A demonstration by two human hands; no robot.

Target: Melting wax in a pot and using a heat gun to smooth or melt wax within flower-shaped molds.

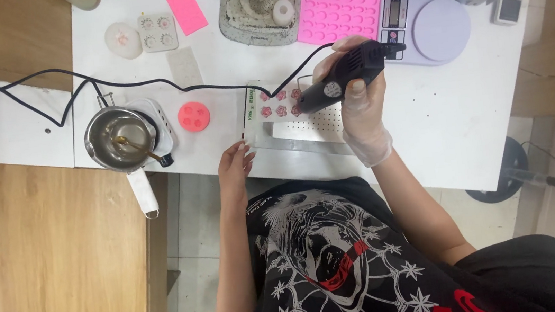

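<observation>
My left hand [233, 164]: bare, nearest me, fingers together and flat, tips pressing the near corner of the clear packet [272, 111] at the counter's [456, 135] near edge. It grips nothing; it pins.

My right hand [361, 108]: in a thin clear glove, clamped around the black heat tool [345, 75]. The tool's long axis runs slantwise, rear end up by the scale, nozzle down and toward the packet. Its black cord [144, 83] trails off the packet's far side and away past the metal pot.

Clear packet: lies flat between the two hands, partly over a white perforated board [316, 127], with small pink rose shapes [280, 103] inside and a white-and-green strip along its pot-side edge. The nozzle sits just over the packet's scale-side end; whether it touches I cannot tell. The right hand is the nearer to the roses; the left holds the opposite corner.

Metal pot [121, 137]: on a small white hotplate, well to the packet's left, a spoon standing in it.

Round coral mould [194, 117]: between pot and packet.

Pink silicone tray [339, 8]: beyond the packet.

Lilac kitchen scale [434, 30]: beyond the packet, just past the tool's rear end.
</observation>
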